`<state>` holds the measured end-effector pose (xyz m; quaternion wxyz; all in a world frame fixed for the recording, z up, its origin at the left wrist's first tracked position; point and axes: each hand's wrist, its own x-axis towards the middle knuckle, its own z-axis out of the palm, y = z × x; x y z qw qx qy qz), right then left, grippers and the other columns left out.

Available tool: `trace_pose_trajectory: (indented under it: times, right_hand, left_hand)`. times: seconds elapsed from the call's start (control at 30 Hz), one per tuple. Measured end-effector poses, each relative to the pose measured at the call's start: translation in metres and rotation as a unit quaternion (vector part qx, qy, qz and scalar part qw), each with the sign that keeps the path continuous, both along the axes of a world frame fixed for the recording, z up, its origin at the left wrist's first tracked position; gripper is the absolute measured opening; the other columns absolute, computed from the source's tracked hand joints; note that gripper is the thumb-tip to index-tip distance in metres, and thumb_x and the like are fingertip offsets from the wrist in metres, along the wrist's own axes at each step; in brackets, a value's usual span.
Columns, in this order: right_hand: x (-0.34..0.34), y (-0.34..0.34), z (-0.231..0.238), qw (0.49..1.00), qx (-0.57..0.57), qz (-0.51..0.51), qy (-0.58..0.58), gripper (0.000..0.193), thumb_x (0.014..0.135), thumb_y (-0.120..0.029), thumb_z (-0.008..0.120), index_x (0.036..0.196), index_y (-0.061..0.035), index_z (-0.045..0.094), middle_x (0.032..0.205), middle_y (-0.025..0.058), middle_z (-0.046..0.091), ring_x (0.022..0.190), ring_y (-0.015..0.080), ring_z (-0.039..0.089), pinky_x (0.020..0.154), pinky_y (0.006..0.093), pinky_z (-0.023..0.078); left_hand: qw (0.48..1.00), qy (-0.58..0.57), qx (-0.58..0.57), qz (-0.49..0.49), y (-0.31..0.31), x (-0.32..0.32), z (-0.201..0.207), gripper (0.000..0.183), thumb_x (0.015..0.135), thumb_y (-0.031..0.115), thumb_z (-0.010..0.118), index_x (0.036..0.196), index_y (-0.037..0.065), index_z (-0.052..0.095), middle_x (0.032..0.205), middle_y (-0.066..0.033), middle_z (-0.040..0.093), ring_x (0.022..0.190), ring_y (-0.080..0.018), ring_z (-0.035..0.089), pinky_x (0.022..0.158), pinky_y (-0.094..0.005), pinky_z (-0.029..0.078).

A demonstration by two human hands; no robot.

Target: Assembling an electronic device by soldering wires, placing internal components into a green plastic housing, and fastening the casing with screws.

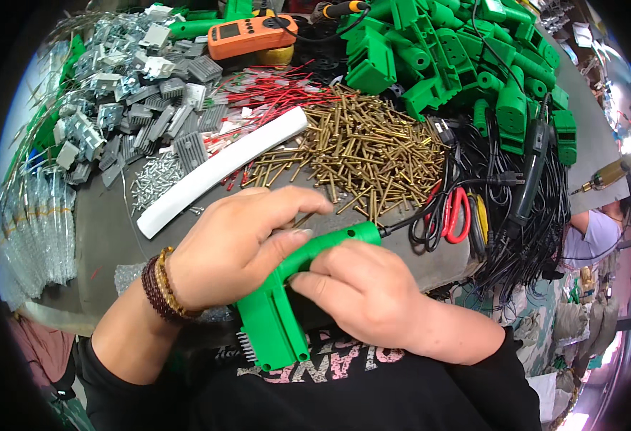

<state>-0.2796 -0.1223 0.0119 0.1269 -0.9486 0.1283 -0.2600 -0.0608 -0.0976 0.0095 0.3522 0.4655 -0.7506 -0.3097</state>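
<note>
A green pistol-shaped plastic housing (272, 323) is held above my lap, its wide end tilted down and a row of small grey teeth showing along its left side. A black cord (396, 227) runs out of the handle's far end. My left hand (233, 233) lies over the bend of the housing, thumb and forefinger curled above the handle; a thin brownish piece near the fingertips is too small to make out. Around the handle from the near side closes my right hand (365, 291), its thumb pressed at the inner corner. Some of its fingertips are hidden.
Beyond my hands lie brass-coloured screws (373, 147), a curved white strip (222, 172), small silver screws (157, 179) and grey metal parts (150, 108). Green housings (459, 57) heap up at the back right, near black cords (502, 208) and red-handled pliers (457, 215). An orange meter (251, 36) stands behind.
</note>
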Motion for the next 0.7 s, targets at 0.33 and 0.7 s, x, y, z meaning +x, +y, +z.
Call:
trace_pose_trajectory:
  times: [0.33, 0.7]
  right_hand:
    - [-0.038, -0.103, 0.046, 0.988, -0.060, -0.075, 0.125, 0.023, 0.075, -0.008, 0.078, 0.098, -0.0097, 0.074, 0.094, 0.0075, 0.067, 0.080, 0.0272, 0.068, 0.068, 0.0356, 0.056]
    - [-0.002, -0.126, 0.035, 0.929, -0.081, 0.116, 0.342, 0.023, 0.076, -0.030, 0.077, 0.080, -0.0133, 0.061, 0.079, 0.0024, 0.058, 0.077, 0.0247, 0.067, 0.064, 0.0384, 0.053]
  left_hand:
    - [0.997, -0.044, -0.035, -0.053, -0.002, 0.012, -0.002, 0.024, 0.087, 0.012, 0.072, 0.109, 0.003, 0.069, 0.085, -0.0121, 0.061, 0.080, -0.0316, 0.059, 0.073, -0.0397, 0.049]
    - [0.956, -0.148, -0.077, 0.240, 0.064, 0.065, 0.011, 0.018, 0.083, 0.007, 0.072, 0.099, 0.001, 0.069, 0.093, -0.0169, 0.069, 0.088, -0.0368, 0.067, 0.081, -0.0406, 0.053]
